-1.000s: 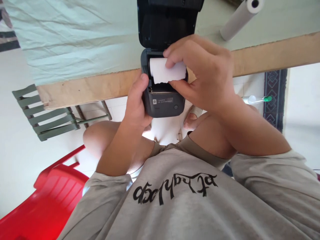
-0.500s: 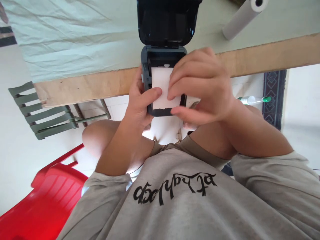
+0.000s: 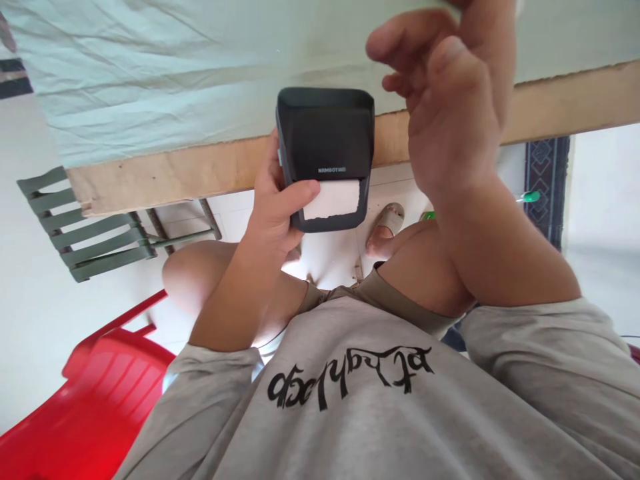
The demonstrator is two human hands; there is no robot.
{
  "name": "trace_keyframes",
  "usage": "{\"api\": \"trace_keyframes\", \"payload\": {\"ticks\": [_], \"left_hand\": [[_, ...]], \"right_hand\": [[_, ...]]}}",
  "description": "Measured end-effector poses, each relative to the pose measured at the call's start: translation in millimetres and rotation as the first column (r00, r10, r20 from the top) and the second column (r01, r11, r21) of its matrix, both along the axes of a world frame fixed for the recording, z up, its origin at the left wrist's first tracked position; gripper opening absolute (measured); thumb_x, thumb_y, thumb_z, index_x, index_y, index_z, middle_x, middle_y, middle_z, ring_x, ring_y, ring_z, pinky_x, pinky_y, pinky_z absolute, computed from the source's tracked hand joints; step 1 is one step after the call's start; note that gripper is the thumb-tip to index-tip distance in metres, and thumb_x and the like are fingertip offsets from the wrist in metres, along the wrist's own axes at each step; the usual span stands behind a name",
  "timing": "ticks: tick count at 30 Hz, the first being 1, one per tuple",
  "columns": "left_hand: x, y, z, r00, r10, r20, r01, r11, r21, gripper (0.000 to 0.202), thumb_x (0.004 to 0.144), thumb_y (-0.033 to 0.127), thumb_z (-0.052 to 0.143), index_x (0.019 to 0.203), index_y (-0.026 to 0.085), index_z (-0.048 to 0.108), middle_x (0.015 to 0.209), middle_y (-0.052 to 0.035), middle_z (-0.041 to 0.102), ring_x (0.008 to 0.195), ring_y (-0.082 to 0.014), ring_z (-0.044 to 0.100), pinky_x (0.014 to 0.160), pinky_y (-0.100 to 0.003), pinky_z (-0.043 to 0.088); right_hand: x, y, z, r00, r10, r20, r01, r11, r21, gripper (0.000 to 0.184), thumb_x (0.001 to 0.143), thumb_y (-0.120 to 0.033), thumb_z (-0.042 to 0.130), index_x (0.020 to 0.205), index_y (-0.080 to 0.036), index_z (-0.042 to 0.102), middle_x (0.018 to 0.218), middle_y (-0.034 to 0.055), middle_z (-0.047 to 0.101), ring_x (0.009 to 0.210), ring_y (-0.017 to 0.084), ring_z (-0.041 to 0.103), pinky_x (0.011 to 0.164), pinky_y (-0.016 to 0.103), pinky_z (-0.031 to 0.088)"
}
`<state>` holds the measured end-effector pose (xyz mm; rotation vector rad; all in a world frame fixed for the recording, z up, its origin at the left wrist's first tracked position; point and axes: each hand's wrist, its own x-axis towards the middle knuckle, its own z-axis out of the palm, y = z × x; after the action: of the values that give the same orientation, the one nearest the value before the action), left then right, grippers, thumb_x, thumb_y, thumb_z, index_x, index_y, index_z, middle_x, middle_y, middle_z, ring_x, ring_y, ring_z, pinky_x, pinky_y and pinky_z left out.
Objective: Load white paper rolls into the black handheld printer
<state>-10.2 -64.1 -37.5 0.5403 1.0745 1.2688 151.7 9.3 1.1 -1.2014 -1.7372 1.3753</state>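
Note:
A small black label printer (image 3: 325,140) sits at the near edge of the table (image 3: 165,167) with its lid closed. A strip of white paper (image 3: 334,199) sticks out of its front slot. My left hand (image 3: 277,210) grips the printer's left side, thumb pressing on the paper end. My right hand (image 3: 450,100) is raised above and to the right of the printer, fingers loosely curled and apart, holding nothing.
A pale green cloth (image 3: 150,67) covers the tabletop. A green slatted chair (image 3: 85,227) stands on the left, a red plastic chair (image 3: 85,400) at lower left. A green-capped pen-like object (image 3: 530,197) lies on the floor on the right.
The printer lid went from open to closed over the paper roll. My right hand let go of the paper and rose up to the right. The left hand keeps its grip.

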Motion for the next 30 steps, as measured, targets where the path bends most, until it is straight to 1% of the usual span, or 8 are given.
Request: {"api": "trace_keyframes", "payload": {"ticks": [3, 6, 10, 14, 18, 23, 27, 30], "left_hand": [[-0.7, 0.4, -2.2, 0.992, -0.05, 0.113, 0.036, 0.991, 0.128, 0.046, 0.061, 0.019, 0.071, 0.103, 0.026, 0.057, 0.086, -0.0002, 0.064, 0.074, -0.0185, 0.06, 0.065, -0.031, 0.05], [-0.8, 0.0, -3.0, 0.987, -0.077, 0.139, 0.054, 0.985, 0.165, 0.046, 0.061, 0.023, 0.074, 0.104, 0.026, 0.057, 0.086, -0.0005, 0.065, 0.073, -0.0196, 0.061, 0.062, -0.031, 0.049], [-0.1, -1.6, -1.4, 0.986, -0.101, 0.136, 0.084, 0.989, 0.123, 0.045, 0.07, 0.036, 0.067, 0.112, 0.03, 0.052, 0.085, -0.0009, 0.065, 0.068, -0.0193, 0.062, 0.053, -0.03, 0.046], [0.8, -1.8, -2.1, 0.991, -0.083, 0.105, 0.073, 0.993, 0.088, 0.043, 0.07, 0.034, 0.063, 0.112, 0.031, 0.052, 0.076, 0.0002, 0.063, 0.063, -0.0187, 0.063, 0.049, -0.029, 0.044], [-0.3, -1.7, -5.8, 0.994, -0.066, 0.085, 0.063, 0.997, 0.034, 0.041, 0.068, 0.036, 0.063, 0.108, 0.027, 0.054, 0.076, -0.0017, 0.063, 0.078, -0.0239, 0.064, 0.057, -0.032, 0.048], [-2.2, -2.6, -4.8, 0.989, -0.112, 0.092, 0.113, 0.993, -0.015, 0.031, 0.069, 0.036, 0.06, 0.096, 0.021, 0.059, 0.076, -0.0053, 0.064, 0.108, -0.0319, 0.054, 0.077, -0.038, 0.049], [-1.5, -0.1, -1.9, 0.982, -0.136, 0.13, 0.128, 0.99, 0.063, 0.033, 0.074, 0.029, 0.054, 0.106, 0.022, 0.056, 0.088, -0.0066, 0.063, 0.104, -0.0314, 0.055, 0.077, -0.04, 0.047], [0.5, 3.2, 0.9, 0.973, -0.133, 0.189, 0.109, 0.985, 0.137, 0.029, 0.081, 0.034, 0.043, 0.105, 0.023, 0.055, 0.099, -0.0069, 0.062, 0.104, -0.0285, 0.055, 0.085, -0.043, 0.046]], "right_hand": [[-5.8, -11.1, -3.0, 0.998, 0.022, -0.06, -0.013, 0.987, 0.159, 0.034, 0.081, -0.047, 0.04, 0.104, -0.024, 0.045, 0.108, -0.0021, 0.048, 0.109, 0.007, 0.048, 0.09, 0.022, 0.048], [-6.9, -15.7, -7.1, 0.991, 0.132, -0.016, -0.126, 0.968, 0.219, 0.039, 0.08, -0.044, 0.044, 0.112, -0.022, 0.043, 0.114, -0.0011, 0.047, 0.105, 0.006, 0.048, 0.091, 0.019, 0.044], [-5.7, -15.2, -8.3, 0.965, 0.22, 0.141, -0.25, 0.932, 0.262, 0.051, 0.079, -0.048, 0.045, 0.121, -0.021, 0.035, 0.124, 0.0, 0.043, 0.11, 0.008, 0.045, 0.096, 0.021, 0.04], [-4.9, -14.1, -7.7, 0.952, 0.239, 0.192, -0.286, 0.917, 0.278, 0.05, 0.08, -0.049, 0.042, 0.122, -0.021, 0.033, 0.127, 0.0007, 0.041, 0.115, 0.01, 0.043, 0.094, 0.022, 0.042], [-4.5, -13.3, -9.2, 0.943, 0.258, 0.21, -0.315, 0.897, 0.311, 0.048, 0.08, -0.047, 0.044, 0.121, -0.027, 0.033, 0.13, -0.0015, 0.04, 0.122, 0.011, 0.039, 0.092, 0.022, 0.044], [-3.4, -11.9, -9.9, 0.933, 0.27, 0.237, -0.345, 0.857, 0.383, 0.047, 0.079, -0.047, 0.044, 0.121, -0.028, 0.033, 0.129, -0.0024, 0.041, 0.121, 0.011, 0.041, 0.105, 0.023, 0.039], [-2.5, -11.8, -9.4, 0.924, 0.269, 0.273, -0.363, 0.843, 0.397, 0.048, 0.081, -0.047, 0.043, 0.121, -0.023, 0.033, 0.128, -0.0014, 0.042, 0.12, 0.009, 0.041, 0.105, 0.021, 0.039], [-1.6, -11.8, -10.5, 0.925, 0.251, 0.286, -0.354, 0.842, 0.408, 0.05, 0.082, -0.047, 0.041, 0.122, -0.02, 0.031, 0.128, -0.002, 0.041, 0.12, 0.007, 0.041, 0.103, 0.02, 0.039]]}}
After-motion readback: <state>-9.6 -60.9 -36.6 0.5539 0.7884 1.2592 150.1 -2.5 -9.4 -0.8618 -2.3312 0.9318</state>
